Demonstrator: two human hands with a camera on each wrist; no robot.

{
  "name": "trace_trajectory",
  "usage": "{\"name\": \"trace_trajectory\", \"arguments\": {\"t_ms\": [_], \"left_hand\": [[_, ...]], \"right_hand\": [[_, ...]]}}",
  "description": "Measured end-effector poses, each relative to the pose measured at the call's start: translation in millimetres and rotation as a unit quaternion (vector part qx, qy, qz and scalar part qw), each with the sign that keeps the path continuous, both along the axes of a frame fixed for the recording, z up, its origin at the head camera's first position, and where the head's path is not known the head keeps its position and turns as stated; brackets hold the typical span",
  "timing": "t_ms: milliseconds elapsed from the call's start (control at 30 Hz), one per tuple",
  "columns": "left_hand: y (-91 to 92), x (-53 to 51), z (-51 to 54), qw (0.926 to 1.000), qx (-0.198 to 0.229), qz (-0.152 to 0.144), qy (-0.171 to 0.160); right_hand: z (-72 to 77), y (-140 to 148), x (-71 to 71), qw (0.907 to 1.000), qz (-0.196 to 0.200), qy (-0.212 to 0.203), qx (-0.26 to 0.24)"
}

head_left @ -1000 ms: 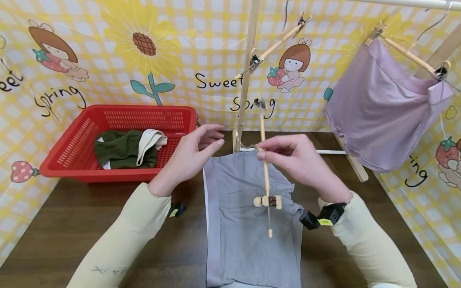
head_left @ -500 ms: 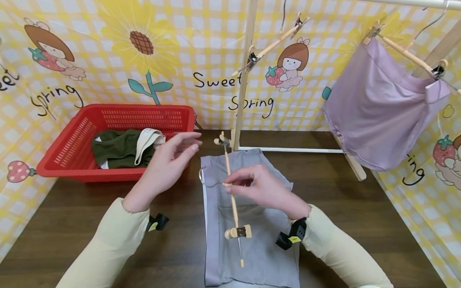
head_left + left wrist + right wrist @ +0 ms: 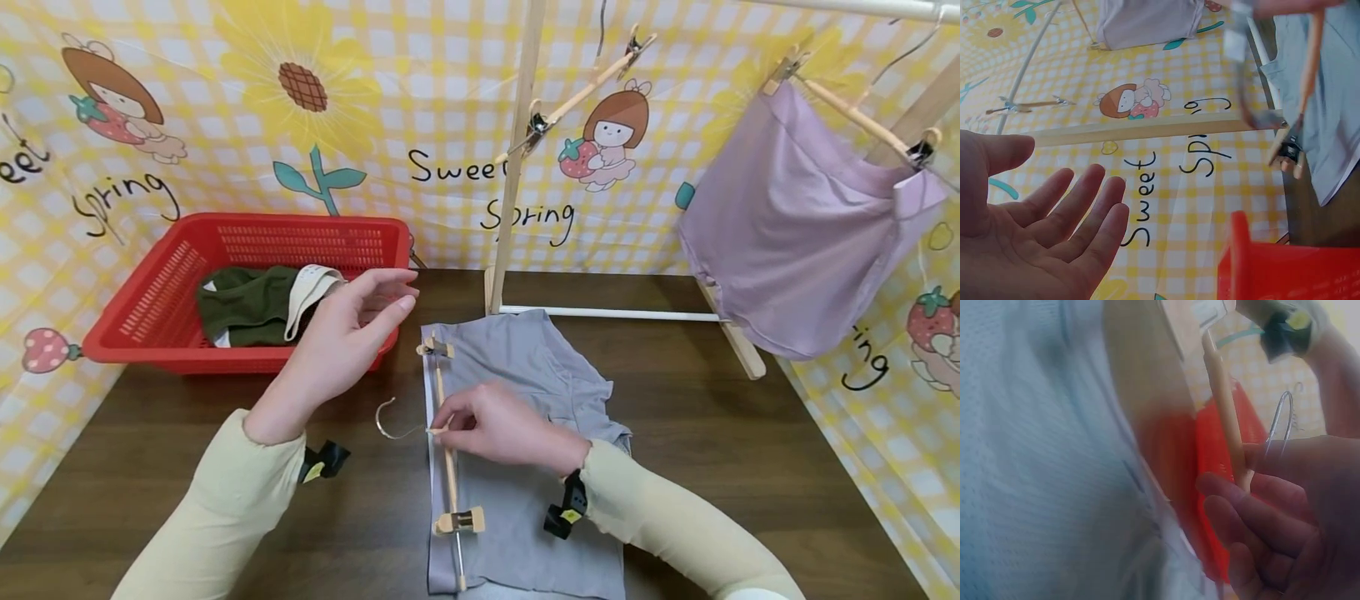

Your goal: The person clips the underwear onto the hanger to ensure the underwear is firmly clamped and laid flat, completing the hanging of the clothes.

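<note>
Pinching the clip hanger [image 3: 450, 472] mid-bar in the right grip [image 3: 489, 423], left grip [image 3: 339, 340] empty and relaxed. Align both clips [image 3: 460, 521] squarely along the waistband [image 3: 441, 567] of the grey garment [image 3: 540, 533], flat on the worktop [image 3: 360, 533].

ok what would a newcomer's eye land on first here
Probably the red basket at the head view's left, holding green cloth. Next, the lilac garment hanging on the rack at right; then, mid-frame, the right hand pinching a hanger over a grey garment.
</note>
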State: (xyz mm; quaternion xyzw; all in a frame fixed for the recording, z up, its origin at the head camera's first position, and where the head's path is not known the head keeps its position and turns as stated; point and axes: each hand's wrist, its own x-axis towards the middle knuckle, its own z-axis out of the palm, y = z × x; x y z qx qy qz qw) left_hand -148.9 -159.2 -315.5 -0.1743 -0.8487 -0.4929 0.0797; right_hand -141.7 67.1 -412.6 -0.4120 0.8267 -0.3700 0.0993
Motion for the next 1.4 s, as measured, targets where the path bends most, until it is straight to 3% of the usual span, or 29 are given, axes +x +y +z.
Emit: {"name": "trace_trajectory", "arguments": {"t_ms": [300, 433, 667, 867, 967, 1033, 1133, 1233, 1400], "left_hand": [[8.8, -1.6, -13.9, 0.999, -0.029, -0.019, -0.028], [17.9, -0.6, -26.1, 0.9973, -0.047, -0.039, -0.041], [31.4, -1.1, -50.3, 0.9883, -0.117, -0.059, -0.079], [36.1, -9.6, -69.7, 0.9806, -0.153, -0.064, -0.105], [37.5, -12.9, -79.5, 0.9745, -0.194, -0.056, -0.099], [38.5, -14.3, -84.4, 0.9674, -0.231, -0.046, -0.092], [39.8, -16.6, -89.7, 0.9552, -0.285, -0.026, -0.076], [41.3, -19.7, -92.8, 0.9448, -0.32, -0.005, -0.072], [42.9, -26.8, -98.1, 0.928, -0.355, 0.022, -0.109]], "right_hand": [[-14.0, -16, 2.1, 0.9989, 0.013, 0.026, 0.037], [-17.1, -19, 0.2, 0.9987, 0.013, 0.035, 0.035], [-20.6, -19, -1.1, 0.998, 0.028, 0.042, 0.039], [-18.1, -11, -2.3, 0.9975, 0.061, -0.009, 0.035], [-9.6, 0, -5.0, 0.9922, 0.097, -0.064, 0.044], [-1.5, 10, -10.4, 0.9898, 0.107, -0.077, 0.053], [11.1, 27, -23.9, 0.9923, 0.083, -0.067, 0.064], [23.0, 41, -41.0, 0.9961, 0.023, -0.042, 0.075], [32.0, 48, -70.7, 0.995, -0.058, -0.02, 0.079]]}}
